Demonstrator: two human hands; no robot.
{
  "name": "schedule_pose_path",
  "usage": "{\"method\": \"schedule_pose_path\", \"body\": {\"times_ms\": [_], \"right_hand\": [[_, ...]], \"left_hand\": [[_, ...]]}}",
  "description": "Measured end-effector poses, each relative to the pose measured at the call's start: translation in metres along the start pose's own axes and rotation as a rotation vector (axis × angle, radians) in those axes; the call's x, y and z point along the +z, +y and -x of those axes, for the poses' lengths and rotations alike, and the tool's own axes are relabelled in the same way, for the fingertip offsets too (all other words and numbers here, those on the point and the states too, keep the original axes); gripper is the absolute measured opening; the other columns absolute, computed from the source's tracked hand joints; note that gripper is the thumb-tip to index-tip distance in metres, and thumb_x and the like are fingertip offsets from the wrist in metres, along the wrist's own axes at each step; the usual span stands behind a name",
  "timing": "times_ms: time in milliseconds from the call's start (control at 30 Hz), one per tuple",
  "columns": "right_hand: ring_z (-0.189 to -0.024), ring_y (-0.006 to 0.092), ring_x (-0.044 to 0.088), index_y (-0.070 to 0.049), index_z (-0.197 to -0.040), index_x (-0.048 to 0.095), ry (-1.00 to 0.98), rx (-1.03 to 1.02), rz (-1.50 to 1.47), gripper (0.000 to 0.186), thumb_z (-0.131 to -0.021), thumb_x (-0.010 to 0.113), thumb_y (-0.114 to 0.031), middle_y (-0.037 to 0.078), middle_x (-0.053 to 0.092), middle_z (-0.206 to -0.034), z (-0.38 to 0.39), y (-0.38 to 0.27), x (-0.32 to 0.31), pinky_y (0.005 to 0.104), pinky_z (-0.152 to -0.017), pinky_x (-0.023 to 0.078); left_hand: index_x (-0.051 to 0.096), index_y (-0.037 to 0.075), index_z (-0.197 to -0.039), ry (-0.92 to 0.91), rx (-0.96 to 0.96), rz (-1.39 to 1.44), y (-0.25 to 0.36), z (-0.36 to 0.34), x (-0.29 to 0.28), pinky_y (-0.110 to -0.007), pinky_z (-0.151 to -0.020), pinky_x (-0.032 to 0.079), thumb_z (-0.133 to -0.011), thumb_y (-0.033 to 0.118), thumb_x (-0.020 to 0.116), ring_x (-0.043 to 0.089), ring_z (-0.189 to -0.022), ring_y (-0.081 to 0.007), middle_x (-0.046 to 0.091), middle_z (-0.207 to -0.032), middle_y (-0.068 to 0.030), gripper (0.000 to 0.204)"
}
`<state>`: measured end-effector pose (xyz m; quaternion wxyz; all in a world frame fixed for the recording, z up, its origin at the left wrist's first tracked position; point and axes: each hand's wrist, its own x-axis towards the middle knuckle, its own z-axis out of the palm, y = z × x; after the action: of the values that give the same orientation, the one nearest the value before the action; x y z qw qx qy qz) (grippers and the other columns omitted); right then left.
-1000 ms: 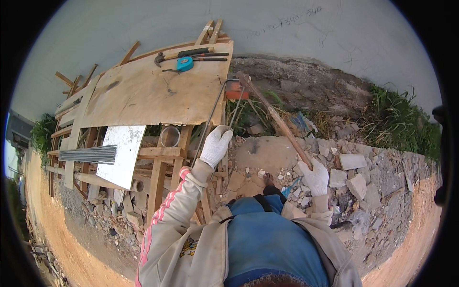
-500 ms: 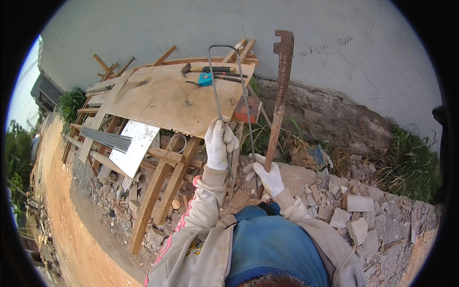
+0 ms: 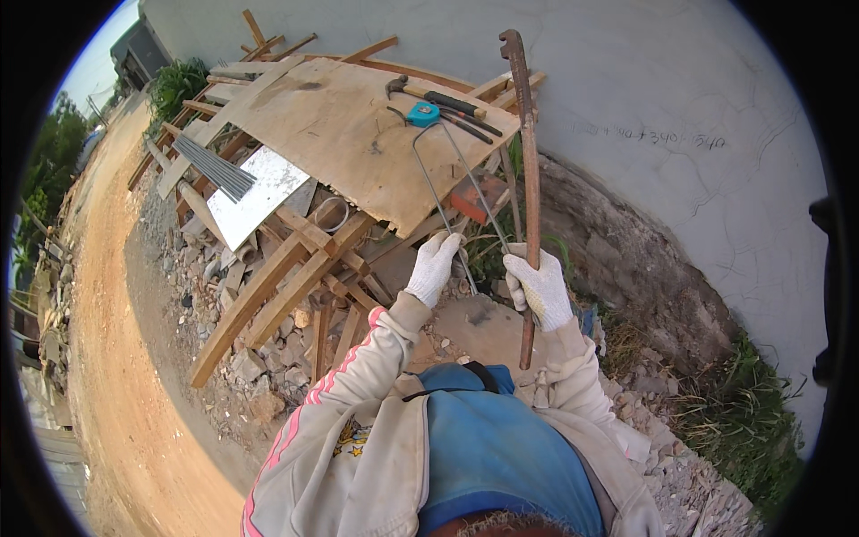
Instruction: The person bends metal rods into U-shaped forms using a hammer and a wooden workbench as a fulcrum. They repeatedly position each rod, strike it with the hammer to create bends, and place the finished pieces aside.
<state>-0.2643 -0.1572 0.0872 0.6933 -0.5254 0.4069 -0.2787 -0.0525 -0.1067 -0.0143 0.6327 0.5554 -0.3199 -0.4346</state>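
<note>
A thin grey steel rod (image 3: 426, 170), bent into a narrow U with its closed end pointing away from me, is gripped along one leg by my gloved left hand (image 3: 434, 268). Its other leg reaches the fingers of my gloved right hand (image 3: 539, 288); whether they pinch it too is hidden. That right hand is wrapped round a long rusty rebar-bending bar (image 3: 524, 152). The bar stands nearly upright, its notched head at the top and its lower end poking out below my fist. Both hands are side by side before my chest, beyond the near edge of the plywood sheet (image 3: 313, 116).
On the plywood lie a claw hammer (image 3: 438, 97), a teal tape measure (image 3: 423, 114) and dark-handled pliers or cutters (image 3: 470, 125). Straight steel rods (image 3: 215, 167) rest on a white board (image 3: 259, 197) at left. Timber beams (image 3: 259, 300), rubble (image 3: 268, 367) and a grey wall (image 3: 644, 80) surround the spot.
My right hand has risen with the bending bar, whose lower end now shows. The bent rod has dropped and tipped, its closed end lower. The whole view has also swung.
</note>
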Motion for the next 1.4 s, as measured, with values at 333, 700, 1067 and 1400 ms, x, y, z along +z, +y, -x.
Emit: {"method": "schedule_pose_path", "body": {"times_ms": [333, 700, 1067, 1400], "right_hand": [[-0.046, 0.0080, 0.051, 0.000, -0.113, 0.066, -0.086, -0.019, 0.186, 0.026, -0.099, 0.073, -0.020, 0.002, 0.061, -0.067, -0.065, -0.003, -0.034, 0.0259, -0.040, 0.039], [-0.046, 0.0087, 0.051, -0.004, -0.103, 0.064, -0.254, -0.060, 0.464, 0.021, -0.098, 0.071, -0.023, 0.001, 0.060, -0.065, -0.153, -0.006, -0.074, 0.0267, -0.043, 0.039], [-0.048, 0.0110, 0.054, -0.004, -0.095, 0.062, -0.271, -0.078, 0.471, 0.024, -0.096, 0.073, -0.025, 0.003, 0.062, -0.065, -0.192, 0.000, -0.053, 0.0290, -0.045, 0.042], [-0.048, 0.0100, 0.053, -0.003, -0.094, 0.064, -0.241, -0.019, 0.440, 0.022, -0.096, 0.074, -0.022, 0.003, 0.062, -0.066, -0.190, -0.008, -0.047, 0.0285, -0.045, 0.040]], "left_hand": [[0.066, -0.001, -0.115, 0.063, -0.078, 0.040, 0.030, -0.015, 0.008, -0.027, -0.058, 0.048, -0.109, 0.033, 0.060, 0.058, -0.065, -0.0098, 0.066, -0.084, -0.0033, 0.036], [0.068, -0.002, -0.107, 0.098, 0.012, -0.526, 0.028, -0.031, 0.024, -0.035, -0.066, 0.055, -0.101, 0.038, 0.066, 0.070, -0.070, -0.0185, 0.070, -0.084, -0.0126, 0.041], [0.064, 0.004, -0.129, 0.510, 0.417, -1.099, 0.055, -0.125, -0.045, -0.047, -0.096, 0.054, -0.100, 0.043, 0.064, 0.067, -0.112, -0.0391, 0.069, -0.120, -0.0211, 0.048], [0.057, -0.002, -0.143, 0.336, 0.461, -1.544, 0.043, -0.213, -0.057, -0.049, -0.119, 0.035, -0.101, 0.057, 0.056, 0.048, -0.140, -0.0413, 0.056, -0.147, -0.0247, 0.072]]}}
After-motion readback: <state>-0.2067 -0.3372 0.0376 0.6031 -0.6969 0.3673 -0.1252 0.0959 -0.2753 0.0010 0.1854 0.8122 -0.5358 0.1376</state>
